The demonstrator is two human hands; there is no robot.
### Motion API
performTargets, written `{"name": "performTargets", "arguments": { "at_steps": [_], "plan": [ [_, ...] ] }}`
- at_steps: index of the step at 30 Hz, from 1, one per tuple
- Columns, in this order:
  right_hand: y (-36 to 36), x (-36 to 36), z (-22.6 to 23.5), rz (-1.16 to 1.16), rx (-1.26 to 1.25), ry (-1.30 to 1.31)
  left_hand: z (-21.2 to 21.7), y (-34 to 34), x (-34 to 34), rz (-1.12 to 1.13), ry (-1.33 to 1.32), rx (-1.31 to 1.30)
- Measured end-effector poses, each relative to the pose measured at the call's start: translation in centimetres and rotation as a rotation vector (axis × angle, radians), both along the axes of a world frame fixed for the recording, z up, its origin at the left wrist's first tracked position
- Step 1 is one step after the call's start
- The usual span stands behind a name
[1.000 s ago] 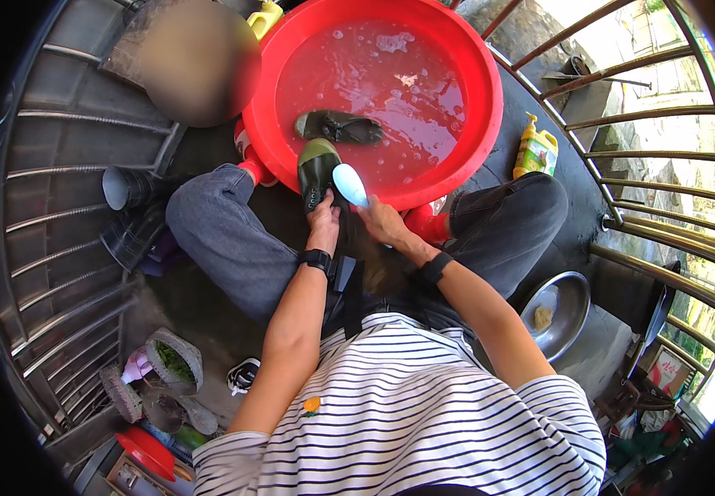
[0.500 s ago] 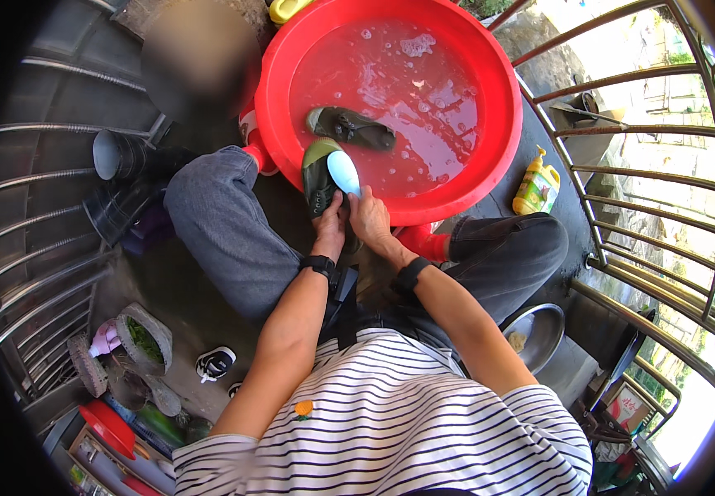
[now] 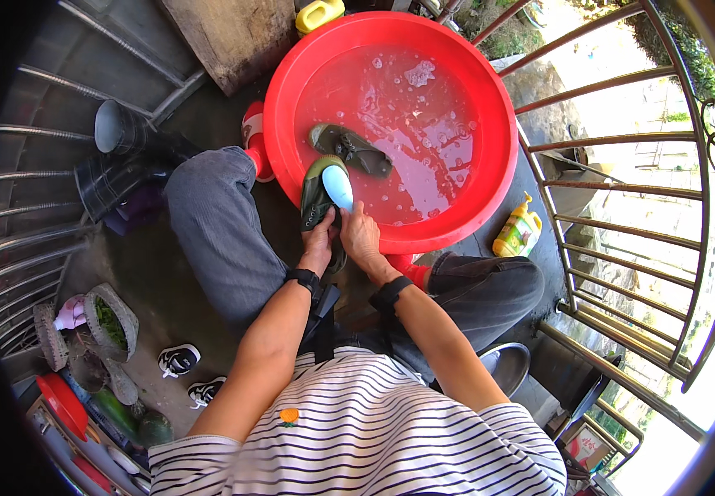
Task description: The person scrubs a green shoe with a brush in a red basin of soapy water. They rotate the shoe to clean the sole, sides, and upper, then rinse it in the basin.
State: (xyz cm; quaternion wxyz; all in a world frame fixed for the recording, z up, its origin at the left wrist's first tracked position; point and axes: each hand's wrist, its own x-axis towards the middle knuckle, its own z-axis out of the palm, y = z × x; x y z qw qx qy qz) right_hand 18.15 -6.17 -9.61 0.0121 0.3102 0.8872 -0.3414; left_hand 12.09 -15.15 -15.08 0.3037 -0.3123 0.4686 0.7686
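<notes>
Closed around the heel end of a dark green lace-up canvas shoe [image 3: 313,198], the left hand [image 3: 318,246] holds it with the olive toe pointing away from the body, while the right hand [image 3: 361,237] is wrapped about the handle of a pale blue scrub brush [image 3: 337,187], its thumb side toward the head. Most of that handle is hidden by the fingers. Both hands are close together, a dark strap [image 3: 303,279] on each wrist, between bent knees in grey jeans [image 3: 223,231]. The brush's oval head lies over the shoe's right side; whether the bristles touch it cannot be told. Just past the hands, the shoe's toe reaches over the near rim of a round red plastic basin [image 3: 502,157]. Inside, a second dark green canvas shoe [image 3: 363,159] lies slantwise in cloudy, bubbly water, near the held one. Right of the basin, a yellow pump jug [image 3: 518,232] stands on the dark floor. Beyond the basin's far left edge are another yellow jug [image 3: 319,14] and a weathered wooden board [image 3: 241,37].
</notes>
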Motion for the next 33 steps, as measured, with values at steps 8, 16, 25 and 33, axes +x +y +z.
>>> {"name": "performTargets", "arguments": {
  "at_steps": [8,16,25,33],
  "plan": [
    [0.1,2.1,0.4,-0.011,-0.055,-0.050,-0.6,0.2,0.2,0.024,0.008,0.032],
    [-0.5,2.1,0.5,-0.002,-0.111,-0.110,-0.9,0.2,0.3,0.076,0.036,0.115],
    [0.4,-1.3,-0.5,0.026,0.015,0.064,-0.6,0.2,0.0,0.057,0.028,0.029],
    [0.4,3.5,1.1,0.057,-0.114,-0.128,-0.6,0.4,0.0,0.051,-0.005,0.054]
  ]
}}
